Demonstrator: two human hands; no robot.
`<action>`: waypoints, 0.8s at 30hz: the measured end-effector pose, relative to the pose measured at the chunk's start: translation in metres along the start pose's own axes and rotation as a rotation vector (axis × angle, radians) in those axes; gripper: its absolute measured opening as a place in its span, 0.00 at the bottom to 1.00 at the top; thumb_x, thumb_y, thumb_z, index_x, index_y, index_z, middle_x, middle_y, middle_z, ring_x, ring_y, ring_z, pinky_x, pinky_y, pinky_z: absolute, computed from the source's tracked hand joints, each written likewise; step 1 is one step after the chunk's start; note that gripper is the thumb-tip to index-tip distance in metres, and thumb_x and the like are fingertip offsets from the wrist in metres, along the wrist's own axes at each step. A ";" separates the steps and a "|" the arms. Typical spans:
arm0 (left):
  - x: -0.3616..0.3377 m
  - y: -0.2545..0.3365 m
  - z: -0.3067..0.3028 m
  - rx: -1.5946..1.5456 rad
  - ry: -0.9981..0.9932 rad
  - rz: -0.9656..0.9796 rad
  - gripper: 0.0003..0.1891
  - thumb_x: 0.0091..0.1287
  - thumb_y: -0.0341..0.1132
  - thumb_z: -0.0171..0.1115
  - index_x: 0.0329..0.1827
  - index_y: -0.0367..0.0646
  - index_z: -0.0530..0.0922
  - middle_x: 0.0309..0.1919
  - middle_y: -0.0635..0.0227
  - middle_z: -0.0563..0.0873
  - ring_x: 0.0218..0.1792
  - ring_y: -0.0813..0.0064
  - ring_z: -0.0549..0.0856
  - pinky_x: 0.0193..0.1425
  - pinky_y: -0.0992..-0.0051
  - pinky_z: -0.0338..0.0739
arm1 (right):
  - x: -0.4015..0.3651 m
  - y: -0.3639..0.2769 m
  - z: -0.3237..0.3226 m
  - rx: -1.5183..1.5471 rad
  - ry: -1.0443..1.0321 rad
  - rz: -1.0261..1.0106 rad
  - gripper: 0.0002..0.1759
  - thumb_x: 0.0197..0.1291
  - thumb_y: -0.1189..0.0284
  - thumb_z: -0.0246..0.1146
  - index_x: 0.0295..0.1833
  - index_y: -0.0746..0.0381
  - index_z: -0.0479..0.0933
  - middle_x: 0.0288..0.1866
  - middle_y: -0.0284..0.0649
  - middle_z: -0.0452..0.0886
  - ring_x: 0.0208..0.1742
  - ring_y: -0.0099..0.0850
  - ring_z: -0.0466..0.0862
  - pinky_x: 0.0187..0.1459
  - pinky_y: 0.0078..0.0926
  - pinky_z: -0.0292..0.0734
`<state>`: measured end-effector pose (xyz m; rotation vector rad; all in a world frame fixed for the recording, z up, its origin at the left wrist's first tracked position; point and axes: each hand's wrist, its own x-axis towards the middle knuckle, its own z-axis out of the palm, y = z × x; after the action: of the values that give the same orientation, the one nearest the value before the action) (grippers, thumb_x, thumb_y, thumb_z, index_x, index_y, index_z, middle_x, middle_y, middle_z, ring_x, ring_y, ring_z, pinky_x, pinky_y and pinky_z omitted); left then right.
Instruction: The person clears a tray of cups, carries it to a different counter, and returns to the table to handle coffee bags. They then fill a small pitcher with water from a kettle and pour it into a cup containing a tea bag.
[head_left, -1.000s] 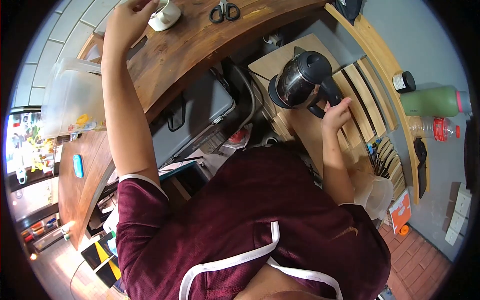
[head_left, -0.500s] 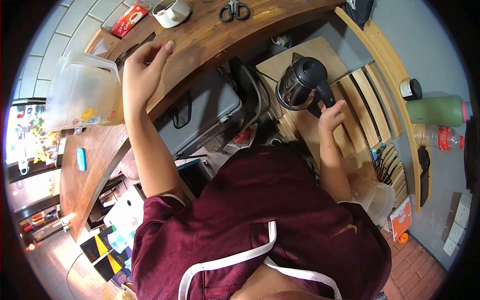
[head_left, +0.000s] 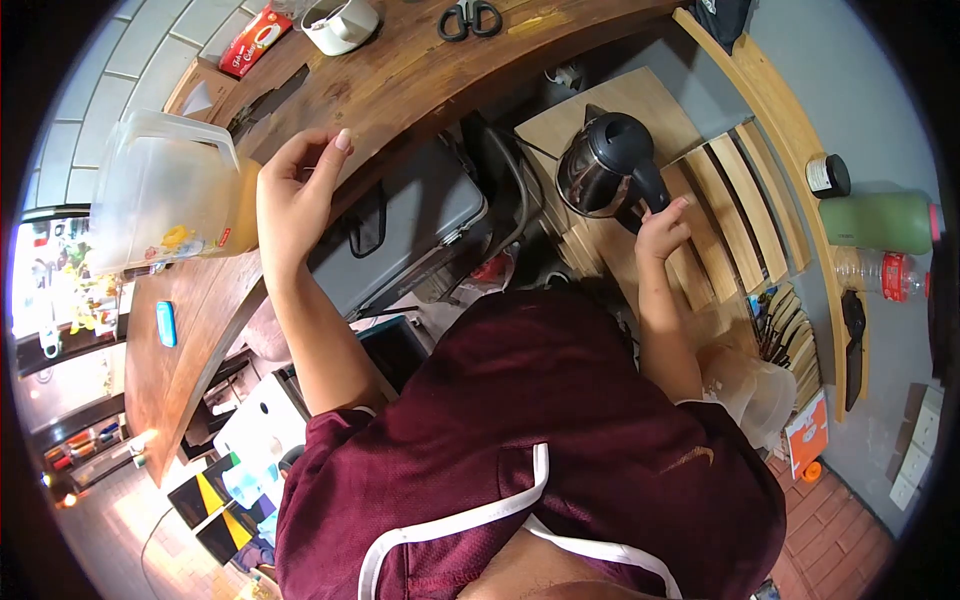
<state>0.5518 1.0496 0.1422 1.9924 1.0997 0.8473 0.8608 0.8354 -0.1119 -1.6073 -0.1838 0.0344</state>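
Note:
My right hand [head_left: 662, 232] is wrapped round the lower end of the black handle of a kettle [head_left: 592, 172]. The kettle has a dark body and a black lid. Below it lies a light wooden board [head_left: 650, 98] beside wooden slats. My left hand [head_left: 300, 190] is over the edge of the brown wooden counter [head_left: 400, 75], with its fingers loosely bent, the thumb apart and nothing visible in it. Just left of that hand stands a clear plastic container [head_left: 165, 185].
On the counter are scissors [head_left: 469, 20], a white cup [head_left: 342, 28], a red box [head_left: 254, 42] and a blue object [head_left: 166, 324]. A grey case [head_left: 415, 220] sits under it. A green bottle [head_left: 877, 222] and a plastic bottle [head_left: 880, 274] are at right.
My left hand has moved down and slightly right, nearer the counter's front edge. My right hand still grips the kettle handle. The view has shifted slightly.

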 end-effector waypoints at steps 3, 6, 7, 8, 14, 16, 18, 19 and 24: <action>-0.003 -0.002 0.000 0.005 -0.018 -0.034 0.13 0.67 0.37 0.64 0.41 0.33 0.82 0.31 0.69 0.85 0.33 0.86 0.79 0.41 0.84 0.73 | -0.001 0.009 0.005 0.019 0.035 -0.022 0.36 0.70 0.49 0.48 0.19 0.69 0.72 0.16 0.38 0.74 0.17 0.27 0.75 0.22 0.26 0.69; -0.005 -0.005 -0.001 -0.003 -0.036 -0.076 0.12 0.67 0.36 0.64 0.43 0.33 0.82 0.32 0.68 0.85 0.35 0.84 0.79 0.44 0.82 0.73 | -0.009 0.005 0.006 0.008 0.068 -0.024 0.35 0.70 0.49 0.48 0.21 0.69 0.72 0.17 0.39 0.75 0.18 0.28 0.75 0.22 0.26 0.70; -0.006 -0.006 -0.001 -0.004 -0.042 -0.092 0.12 0.67 0.36 0.64 0.43 0.33 0.82 0.32 0.68 0.85 0.35 0.84 0.79 0.43 0.83 0.73 | -0.012 0.004 0.006 -0.003 0.074 0.002 0.34 0.70 0.49 0.48 0.23 0.69 0.73 0.18 0.39 0.75 0.19 0.28 0.75 0.23 0.26 0.71; -0.007 -0.006 -0.002 -0.002 -0.042 -0.097 0.12 0.67 0.36 0.64 0.43 0.33 0.82 0.32 0.68 0.85 0.35 0.84 0.79 0.43 0.83 0.73 | -0.014 0.004 0.006 -0.006 0.071 0.006 0.34 0.70 0.49 0.48 0.23 0.69 0.73 0.18 0.39 0.75 0.19 0.28 0.75 0.23 0.26 0.71; -0.011 -0.011 -0.001 -0.060 -0.060 -0.093 0.12 0.67 0.36 0.64 0.43 0.33 0.82 0.32 0.68 0.85 0.35 0.84 0.79 0.43 0.83 0.73 | -0.024 0.011 0.011 -0.038 0.112 -0.046 0.30 0.69 0.51 0.50 0.32 0.70 0.75 0.23 0.40 0.78 0.22 0.29 0.77 0.25 0.26 0.72; -0.011 -0.013 0.000 -0.106 -0.077 -0.063 0.12 0.68 0.36 0.64 0.43 0.33 0.82 0.32 0.68 0.86 0.35 0.84 0.79 0.43 0.83 0.73 | -0.028 0.010 0.015 -0.112 0.167 -0.096 0.28 0.68 0.52 0.51 0.32 0.69 0.76 0.24 0.39 0.78 0.25 0.28 0.78 0.27 0.26 0.73; -0.012 -0.014 0.001 -0.108 -0.087 -0.066 0.12 0.68 0.35 0.64 0.43 0.33 0.82 0.32 0.68 0.85 0.35 0.84 0.79 0.43 0.83 0.72 | -0.032 0.001 0.019 -0.101 0.177 -0.059 0.26 0.68 0.53 0.51 0.33 0.68 0.76 0.25 0.40 0.79 0.26 0.29 0.78 0.29 0.26 0.73; -0.013 -0.015 0.000 -0.108 -0.091 -0.070 0.12 0.68 0.35 0.64 0.43 0.33 0.82 0.32 0.68 0.85 0.35 0.84 0.79 0.43 0.83 0.72 | -0.034 -0.002 0.022 -0.076 0.191 -0.024 0.26 0.68 0.54 0.51 0.34 0.68 0.76 0.25 0.40 0.79 0.26 0.29 0.78 0.29 0.26 0.73; -0.014 -0.018 -0.005 -0.107 -0.124 -0.071 0.12 0.68 0.35 0.63 0.42 0.33 0.82 0.32 0.68 0.85 0.35 0.83 0.79 0.43 0.83 0.73 | -0.041 -0.010 0.037 -0.044 0.209 0.024 0.26 0.68 0.55 0.51 0.35 0.69 0.77 0.26 0.40 0.79 0.25 0.29 0.77 0.29 0.26 0.73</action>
<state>0.5344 1.0452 0.1270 1.8803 1.0264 0.7202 0.8144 0.8670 -0.1072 -1.6452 -0.0028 -0.1195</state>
